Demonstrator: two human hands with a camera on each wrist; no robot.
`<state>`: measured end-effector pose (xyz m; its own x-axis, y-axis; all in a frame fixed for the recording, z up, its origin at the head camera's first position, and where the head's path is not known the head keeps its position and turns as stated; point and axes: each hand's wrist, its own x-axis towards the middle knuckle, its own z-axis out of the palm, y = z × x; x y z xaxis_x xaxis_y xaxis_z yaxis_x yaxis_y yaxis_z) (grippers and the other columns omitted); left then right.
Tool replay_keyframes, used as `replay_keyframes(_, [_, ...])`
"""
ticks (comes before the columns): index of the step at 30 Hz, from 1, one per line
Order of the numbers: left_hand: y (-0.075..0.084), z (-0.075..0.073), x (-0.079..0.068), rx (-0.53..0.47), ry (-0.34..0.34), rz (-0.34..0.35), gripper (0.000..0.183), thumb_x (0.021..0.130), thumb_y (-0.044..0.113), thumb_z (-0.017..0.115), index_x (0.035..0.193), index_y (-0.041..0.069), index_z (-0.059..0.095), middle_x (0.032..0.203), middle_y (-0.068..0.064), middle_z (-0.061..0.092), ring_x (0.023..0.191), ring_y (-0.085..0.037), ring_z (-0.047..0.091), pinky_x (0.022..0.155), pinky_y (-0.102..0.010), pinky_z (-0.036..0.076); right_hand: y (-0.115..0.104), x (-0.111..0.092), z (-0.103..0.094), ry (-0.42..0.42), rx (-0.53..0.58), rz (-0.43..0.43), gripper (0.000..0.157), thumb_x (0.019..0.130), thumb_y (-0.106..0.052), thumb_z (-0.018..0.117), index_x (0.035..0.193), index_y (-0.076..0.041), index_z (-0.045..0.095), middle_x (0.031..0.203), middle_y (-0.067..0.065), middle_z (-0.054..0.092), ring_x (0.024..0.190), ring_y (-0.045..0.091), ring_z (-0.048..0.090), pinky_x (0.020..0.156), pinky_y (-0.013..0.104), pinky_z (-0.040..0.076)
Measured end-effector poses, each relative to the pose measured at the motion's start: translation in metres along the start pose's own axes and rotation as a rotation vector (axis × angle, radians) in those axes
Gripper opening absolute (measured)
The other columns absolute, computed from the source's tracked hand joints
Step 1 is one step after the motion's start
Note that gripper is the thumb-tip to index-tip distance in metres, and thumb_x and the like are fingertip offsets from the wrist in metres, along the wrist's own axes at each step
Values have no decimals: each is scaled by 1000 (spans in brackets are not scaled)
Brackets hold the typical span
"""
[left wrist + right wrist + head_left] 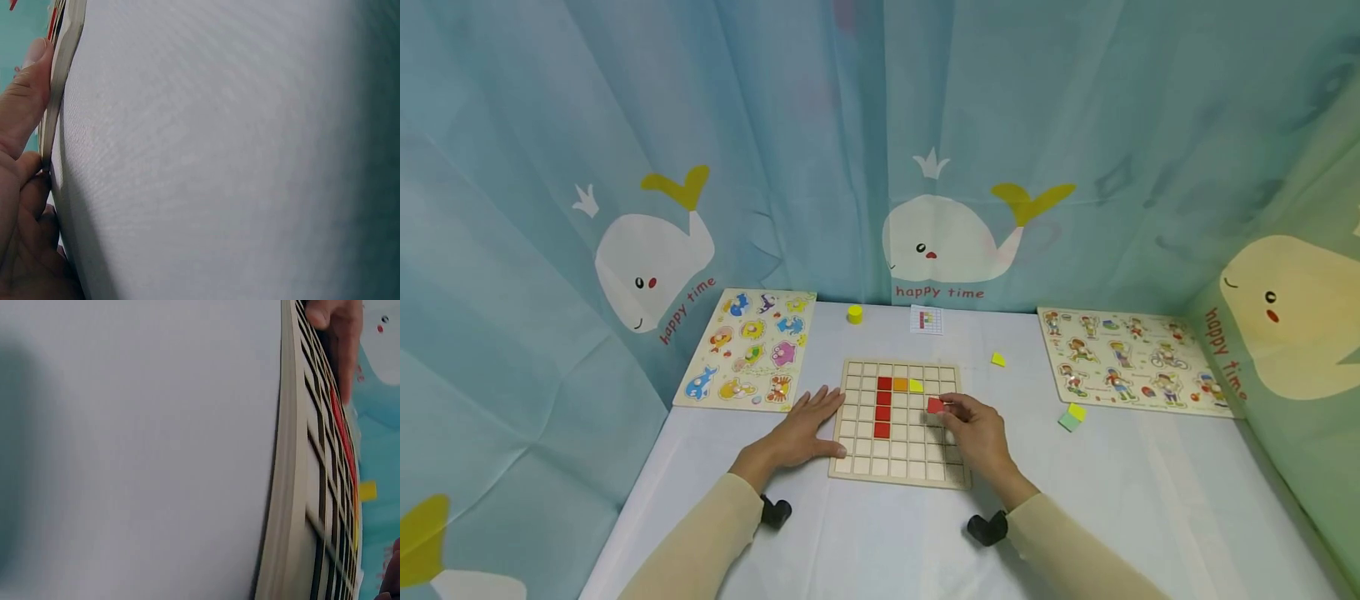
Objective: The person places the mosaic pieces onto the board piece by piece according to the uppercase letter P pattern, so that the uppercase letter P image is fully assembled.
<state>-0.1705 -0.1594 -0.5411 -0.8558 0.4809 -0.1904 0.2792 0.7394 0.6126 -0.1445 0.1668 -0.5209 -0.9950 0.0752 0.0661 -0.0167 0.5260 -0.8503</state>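
A wooden grid board (910,450) lies on the table, with a column of several red square tiles (883,413) in its cells. To the right of the top red one sit an orange tile (900,384) and a yellow tile (916,386). My right hand (981,429) pinches another red tile (935,405) over the board's right side. My left hand (797,429) rests at the board's left edge, fingers spread. In the left wrist view its thumb (28,94) touches the board's side. Only a bit of the right fingers (394,572) shows in the right wrist view.
Behind the board are a yellow cylinder (855,314) and a small pattern card (927,320). A yellow triangle (997,359) and a green and yellow piece (1072,417) lie to the right. Picture puzzle boards flank the table, one left (741,400), one right (1142,400). Curtains enclose it.
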Motion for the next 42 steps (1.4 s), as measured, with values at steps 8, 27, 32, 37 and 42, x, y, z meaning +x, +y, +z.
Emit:
replay_keyframes(8, [2, -1, -1, -9, 1, -8, 100, 89, 48, 81, 168, 15, 29, 177, 0, 21, 166, -24, 7, 137, -44, -1, -11, -10, 25, -79, 17, -66, 25, 93, -2, 77, 118, -5, 77, 97, 6, 76, 87, 15, 68, 67, 16, 55])
replay_keyframes(27, [1, 1, 0, 1, 5, -18, 99, 90, 49, 80, 168, 17, 30, 177, 1, 22, 166, -23, 7, 137, -45, 0, -18, -24, 55, -218, -82, -145, 21, 86, -7, 85, 106, -9, 80, 87, -4, 72, 79, 10, 62, 69, 21, 54])
replay_keyframes(32, [2, 0, -1, -4, 6, -28, 99, 89, 50, 81, 168, 18, 30, 177, 2, 22, 166, -22, 7, 137, -45, 0, -19, -26, 56, -232, -127, -167, 22, 87, -9, 85, 108, -8, 80, 91, -4, 73, 83, 10, 60, 73, 24, 54])
replay_keyframes(37, [3, 0, -1, -9, 9, -29, 99, 89, 50, 81, 168, 18, 30, 176, 2, 22, 166, -22, 8, 137, -45, 0, -19, -27, 57, -232, -168, -209, 20, 85, -7, 86, 104, -8, 81, 91, -4, 74, 85, 10, 59, 75, 26, 54])
replay_keyframes(42, [4, 0, -2, -8, 10, -34, 99, 89, 49, 81, 168, 18, 31, 176, 2, 22, 166, -22, 8, 137, -46, 1, -18, -26, 59, -233, -207, -251, 19, 83, -7, 87, 101, -8, 81, 93, -4, 76, 85, 11, 59, 76, 28, 54])
